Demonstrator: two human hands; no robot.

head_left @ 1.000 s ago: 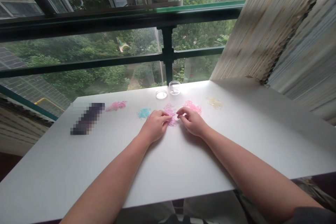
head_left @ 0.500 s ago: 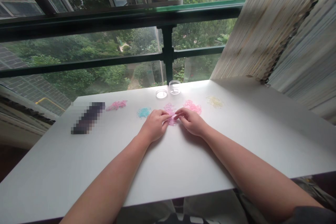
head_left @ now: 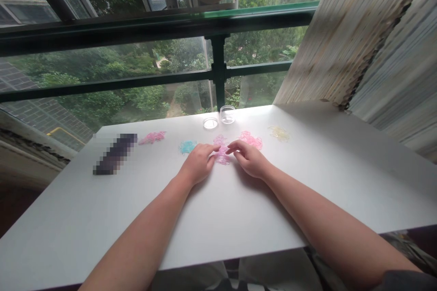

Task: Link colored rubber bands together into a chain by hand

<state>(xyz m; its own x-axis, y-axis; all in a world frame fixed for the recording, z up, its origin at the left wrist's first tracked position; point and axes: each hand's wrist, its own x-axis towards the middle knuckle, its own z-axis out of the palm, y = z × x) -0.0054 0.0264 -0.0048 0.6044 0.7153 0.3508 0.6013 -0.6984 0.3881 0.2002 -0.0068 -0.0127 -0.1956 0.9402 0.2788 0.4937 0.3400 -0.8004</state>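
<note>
The purple-pink heap of small rubber bands (head_left: 221, 151) lies near the middle of the white table (head_left: 218, 218), between the two hands and touched by both. The left hand (head_left: 197, 163) rests on the tabletop with its forefinger stretched out flat onto the near left edge of the heap; half a second ago its fingertips were bunched together against the right hand's, so the pinch there has loosened, and whether a band is caught under the finger is too small to tell. The right hand (head_left: 248, 158) lies with its fingers loosely curled and its forefinger reaching the heap's right edge, grasping nothing that can be made out. The heap looks a little more spread toward the person than a second ago, which suggests the bands are being teased apart rather than lifted. Just right of it, partly behind the right hand, sits a pink heap (head_left: 251, 139); a teal heap (head_left: 187, 146) lies just left of the left hand, a magenta heap (head_left: 152, 137) farther left, and a pale yellow heap (head_left: 279, 133) well to the right. Behind stand a clear jar (head_left: 227, 114) and its lid (head_left: 210, 122), apart from the hands. A blurred dark object (head_left: 115, 153) lies at the left. The neighbouring heaps sit close enough for bands to mix.
</note>
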